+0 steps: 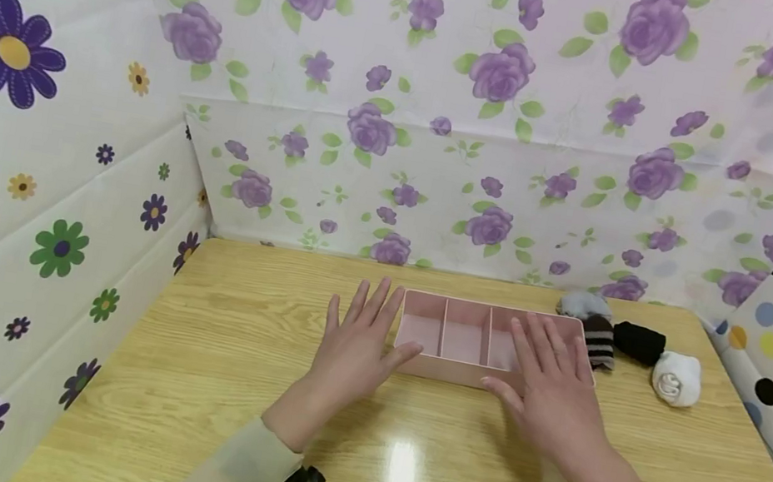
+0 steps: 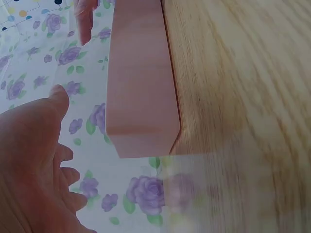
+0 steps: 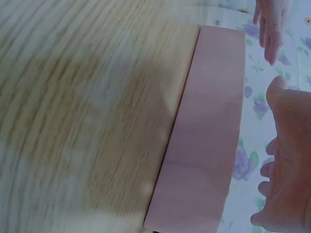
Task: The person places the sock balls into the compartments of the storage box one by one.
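A long pink divided box [image 1: 453, 371] lies on the table, its compartments facing up; those in sight at the left hold nothing. My left hand [image 1: 355, 352] hovers by the box's left end with fingers spread and straight. Over the right part of the box is my right hand [image 1: 554, 394], also with fingers extended, hiding some compartments. Neither hand grips anything. In the left wrist view the box's plain side [image 2: 141, 73] runs beside the left hand [image 2: 34, 160]. The right wrist view has the right hand [image 3: 291, 155] beside the same long side.
Right of the box sit rolled socks: a grey one [image 1: 583, 304], a brown striped one [image 1: 598, 342], a black one [image 1: 638, 343] and a white one [image 1: 676, 380]. The wooden table [image 1: 225, 350] is bounded by flowered cloth [image 1: 367, 171] behind and patterned cloth at both sides.
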`<state>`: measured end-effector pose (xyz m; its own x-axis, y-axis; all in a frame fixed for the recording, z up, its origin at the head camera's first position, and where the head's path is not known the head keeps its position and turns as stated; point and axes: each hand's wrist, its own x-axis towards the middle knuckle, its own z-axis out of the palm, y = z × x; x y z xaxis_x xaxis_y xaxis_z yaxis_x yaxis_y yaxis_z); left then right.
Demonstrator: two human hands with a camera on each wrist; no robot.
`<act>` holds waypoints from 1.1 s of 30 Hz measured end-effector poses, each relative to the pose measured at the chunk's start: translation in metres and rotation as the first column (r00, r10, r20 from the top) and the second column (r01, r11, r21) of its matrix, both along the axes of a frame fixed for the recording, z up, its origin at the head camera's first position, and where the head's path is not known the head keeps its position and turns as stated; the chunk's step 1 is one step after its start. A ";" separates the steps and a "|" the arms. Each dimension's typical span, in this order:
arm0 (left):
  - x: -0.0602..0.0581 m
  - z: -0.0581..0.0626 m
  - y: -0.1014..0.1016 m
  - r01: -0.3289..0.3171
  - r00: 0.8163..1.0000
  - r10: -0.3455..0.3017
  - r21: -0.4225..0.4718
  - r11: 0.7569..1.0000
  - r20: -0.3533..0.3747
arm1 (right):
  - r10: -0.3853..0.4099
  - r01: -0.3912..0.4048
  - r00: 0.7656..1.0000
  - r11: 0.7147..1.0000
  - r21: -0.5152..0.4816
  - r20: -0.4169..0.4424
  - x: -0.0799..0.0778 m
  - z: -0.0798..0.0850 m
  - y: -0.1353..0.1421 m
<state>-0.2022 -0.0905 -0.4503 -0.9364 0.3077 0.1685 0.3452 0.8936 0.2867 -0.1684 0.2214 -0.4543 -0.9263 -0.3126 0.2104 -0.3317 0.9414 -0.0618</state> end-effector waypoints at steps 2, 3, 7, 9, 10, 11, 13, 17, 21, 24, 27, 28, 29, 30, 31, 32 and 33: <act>-0.001 0.001 0.002 -0.008 1.000 0.008 0.000 1.000 0.010 | 0.000 0.000 1.000 1.000 0.001 0.002 0.000 0.000 0.002; -0.001 0.001 0.004 -0.012 1.000 0.012 0.002 1.000 0.015 | 0.001 -0.001 1.000 1.000 -0.002 0.004 0.000 0.000 0.003; -0.002 0.002 0.007 -0.032 0.999 0.031 0.030 0.999 0.028 | 0.000 0.001 1.000 1.000 -0.017 0.016 -0.001 0.000 0.006; -0.002 0.003 0.008 -0.042 0.999 0.041 0.041 0.998 0.031 | -0.005 0.005 1.000 1.000 -0.024 0.023 -0.001 0.000 0.008; -0.002 0.003 0.009 -0.048 0.998 0.047 0.045 0.998 0.032 | -0.008 0.008 1.000 1.000 -0.026 0.025 0.000 0.000 0.009; -0.002 0.003 0.009 -0.057 0.998 0.055 0.040 0.998 0.030 | -0.011 0.011 1.000 0.999 -0.031 0.028 0.000 0.000 0.010; -0.003 0.003 0.010 -0.070 0.997 0.069 0.043 0.997 0.028 | -0.016 0.017 0.999 0.999 -0.040 0.032 0.000 0.001 0.011; -0.003 0.003 0.011 -0.079 0.997 0.078 0.051 0.996 0.021 | -0.030 0.033 0.999 0.998 -0.058 0.039 0.000 0.002 0.012; -0.004 0.002 0.013 -0.081 0.996 0.080 0.062 0.995 0.026 | -0.036 0.039 0.998 0.997 -0.067 0.048 0.000 0.001 0.014; -0.005 0.002 0.016 -0.082 0.996 0.080 0.069 0.994 0.027 | -0.042 0.047 0.997 0.996 -0.075 0.060 0.001 -0.001 0.018; -0.006 0.002 0.020 -0.071 0.997 0.069 0.077 0.995 0.028 | -0.051 0.056 0.997 0.995 -0.080 0.060 0.001 -0.004 0.024; -0.006 0.001 0.022 -0.068 0.997 0.066 0.074 0.995 0.027 | -0.052 0.057 0.997 0.995 -0.083 0.058 0.002 -0.004 0.026; -0.007 0.001 0.023 -0.067 0.997 0.066 0.071 0.995 0.027 | -0.052 0.057 0.997 0.995 -0.087 0.055 0.001 -0.005 0.028; -0.007 0.001 0.024 -0.068 0.997 0.066 0.075 0.995 0.029 | -0.051 0.055 0.997 0.994 -0.090 0.052 0.001 -0.006 0.030; -0.008 0.001 0.024 -0.070 0.997 0.068 0.075 0.995 0.030 | -0.050 0.054 0.998 0.994 -0.091 0.049 0.001 -0.007 0.031; -0.008 0.001 0.025 -0.071 0.997 0.069 0.076 0.995 0.031 | -0.049 0.053 0.998 0.994 -0.092 0.046 0.000 -0.008 0.033; -0.008 0.000 0.025 -0.071 0.997 0.068 0.080 0.994 0.033 | -0.051 0.055 0.998 0.994 -0.092 0.043 0.000 -0.009 0.034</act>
